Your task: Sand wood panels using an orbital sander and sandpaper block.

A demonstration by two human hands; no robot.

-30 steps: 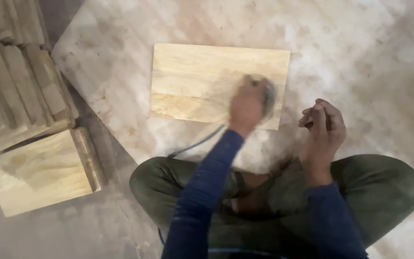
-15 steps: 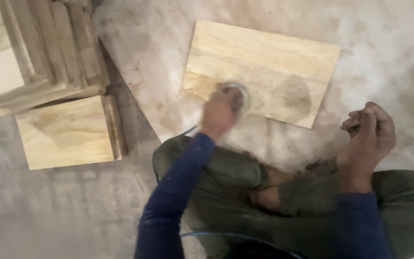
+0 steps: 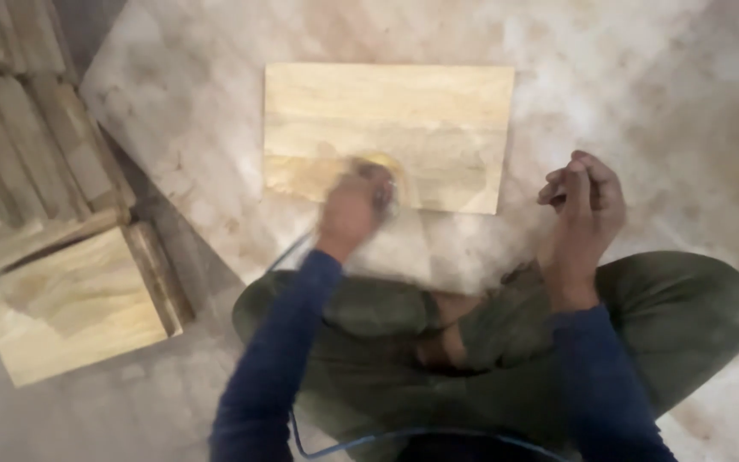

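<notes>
Sitting cross-legged here, and the left hand (image 3: 351,208) has slid back toward the near edge of the pale rectangular wooden board (image 3: 387,133); half a second ago it was further along it. Its fingers are wrapped around a small round sanding tool (image 3: 384,181), so the rubbing carries on. The right hand (image 3: 585,201) hangs right of the board, fingers curled shut, can't tell on what. The tool's blurred. Stacked wooden boards (image 3: 70,299) sit left of the board.

The left hand (image 3: 354,205) is blurred, fingers curled downward, arm stretched forward; the right hand (image 3: 583,205) hangs raised, fingers loosely curled.
</notes>
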